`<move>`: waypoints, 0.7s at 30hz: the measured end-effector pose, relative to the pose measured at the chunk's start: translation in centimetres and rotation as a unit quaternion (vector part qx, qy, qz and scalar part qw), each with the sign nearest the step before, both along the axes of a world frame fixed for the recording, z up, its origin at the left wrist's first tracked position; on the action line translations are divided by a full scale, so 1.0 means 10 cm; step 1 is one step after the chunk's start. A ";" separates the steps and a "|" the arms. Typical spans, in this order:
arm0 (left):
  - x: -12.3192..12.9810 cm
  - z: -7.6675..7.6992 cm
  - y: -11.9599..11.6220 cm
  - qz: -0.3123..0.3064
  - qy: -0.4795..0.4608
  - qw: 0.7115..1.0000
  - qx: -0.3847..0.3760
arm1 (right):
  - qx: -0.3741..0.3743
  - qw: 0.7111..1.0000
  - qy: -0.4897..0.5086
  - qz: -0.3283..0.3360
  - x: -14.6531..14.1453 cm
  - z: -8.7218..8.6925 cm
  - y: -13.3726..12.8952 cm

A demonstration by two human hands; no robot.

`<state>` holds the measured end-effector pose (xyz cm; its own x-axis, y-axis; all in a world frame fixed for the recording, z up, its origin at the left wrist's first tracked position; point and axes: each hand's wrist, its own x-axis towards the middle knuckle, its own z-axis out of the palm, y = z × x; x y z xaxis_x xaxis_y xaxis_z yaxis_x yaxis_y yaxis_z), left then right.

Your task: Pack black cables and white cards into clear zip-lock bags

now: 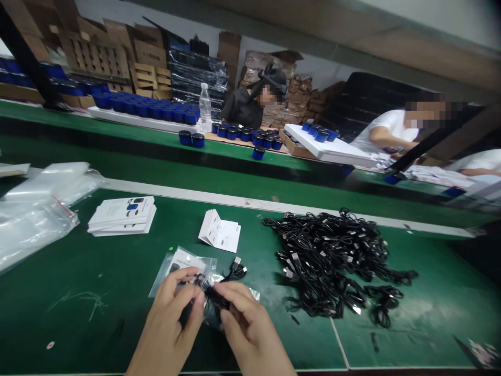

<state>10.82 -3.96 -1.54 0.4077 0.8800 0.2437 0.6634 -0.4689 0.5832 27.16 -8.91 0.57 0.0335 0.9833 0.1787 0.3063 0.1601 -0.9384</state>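
Observation:
My left hand [178,305] pinches the edge of a clear plastic bag [211,265] near the front of the green table. Between the fingers of my right hand [245,318] is a bundled black cable [216,298], close to the bag's opening. Under and behind my left hand lies a bag with a printed white leaflet [183,260] in it. Another black cable with a USB plug [236,266] rests just beyond my right fingers. My fingers hide part of the held bag and cable.
A large pile of black cables [332,261] lies to the right. Folded leaflets [221,232] stand behind my hands, with a leaflet stack [123,215] and plastic bags [39,209] at left. Blue round containers [148,107] and a bottle [204,107] sit on the rear shelf; people are beyond.

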 end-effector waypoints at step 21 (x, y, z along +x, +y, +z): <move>0.07 0.19 -0.05 0.088 -0.128 0.980 -0.121 | 0.263 0.960 -0.098 0.005 -0.08 -0.05 0.12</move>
